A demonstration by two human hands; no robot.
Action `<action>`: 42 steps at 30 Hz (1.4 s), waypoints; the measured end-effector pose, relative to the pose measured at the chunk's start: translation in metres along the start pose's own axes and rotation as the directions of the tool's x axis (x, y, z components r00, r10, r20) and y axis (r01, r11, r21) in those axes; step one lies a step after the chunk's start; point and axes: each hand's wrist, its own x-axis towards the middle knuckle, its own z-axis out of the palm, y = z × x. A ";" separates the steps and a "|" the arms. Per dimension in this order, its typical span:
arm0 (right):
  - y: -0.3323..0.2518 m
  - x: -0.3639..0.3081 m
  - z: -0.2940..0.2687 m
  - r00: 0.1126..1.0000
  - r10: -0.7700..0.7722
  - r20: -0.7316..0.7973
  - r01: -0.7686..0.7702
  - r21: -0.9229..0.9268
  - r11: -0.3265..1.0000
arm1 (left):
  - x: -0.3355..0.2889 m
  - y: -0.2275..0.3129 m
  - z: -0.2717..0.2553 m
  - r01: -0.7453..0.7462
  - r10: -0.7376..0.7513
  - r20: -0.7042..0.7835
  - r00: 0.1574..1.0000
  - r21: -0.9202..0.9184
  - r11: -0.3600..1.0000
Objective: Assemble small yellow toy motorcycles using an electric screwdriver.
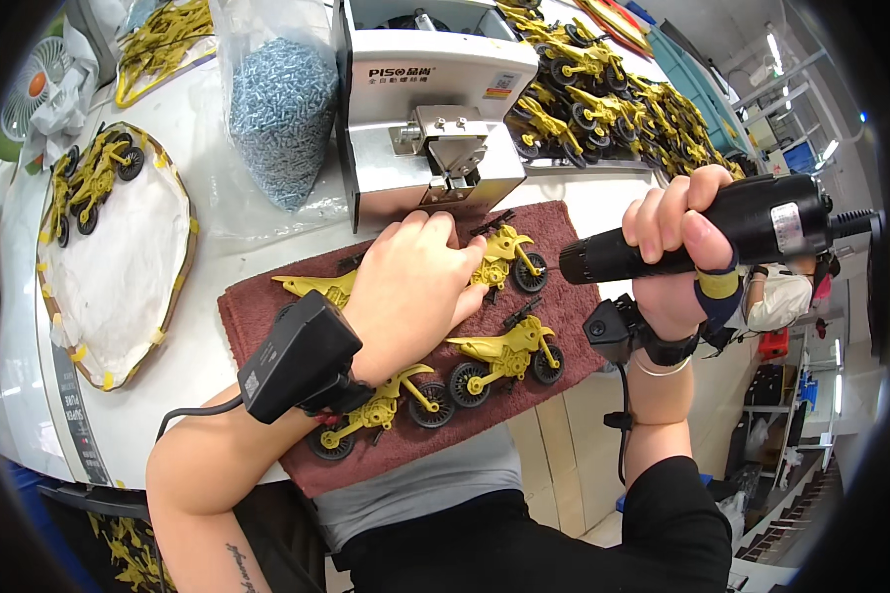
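White cloth lines an oval tray [129, 277] at the far left, with a few yellow toy motorcycles [96, 178] at its upper end. Next to it stands a clear bag of small metal screws [282, 109], then the left hand [415, 282], wearing a black wrist box [302, 356] and laid over the uppermost toy motorcycle [507, 252] on a brown towel [489, 420]. Its fingers bend toward the front of a screw feeder [435, 79]; whether they pinch anything I cannot tell, since the back of the hand hides them. Two more toy motorcycles lie below, one [386, 405] partly under that wrist box (a downward shift of the wrist could knock it askew). At the right, the right hand [677, 222] wraps firmly around a black electric screwdriver [752, 212], its nose pointing left, close to the covered toy's front wheel [529, 273]. A loose hold on the toy could let it skid on the soft towel, and a careless swing could make the bit scrape the wheel or catch the left fingers.
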 end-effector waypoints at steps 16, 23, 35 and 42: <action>0.009 -0.008 -0.002 1.000 0.025 0.005 -0.025 0.009 1.000 | 0.002 0.006 -0.002 -0.018 0.016 0.032 0.999 0.080 0.997; 0.000 0.009 -0.012 0.965 0.054 0.258 -0.096 0.151 0.984 | 0.002 0.007 -0.001 -0.036 0.033 0.064 0.997 0.041 0.999; -0.034 0.051 -0.009 0.961 -0.168 0.221 0.080 0.362 0.929 | 0.005 0.061 -0.001 -0.044 0.048 -0.006 0.999 0.283 0.958; -0.024 0.079 0.042 0.946 -0.124 0.298 0.010 0.357 0.934 | -0.010 0.073 0.027 0.033 -0.073 0.216 0.974 0.186 0.982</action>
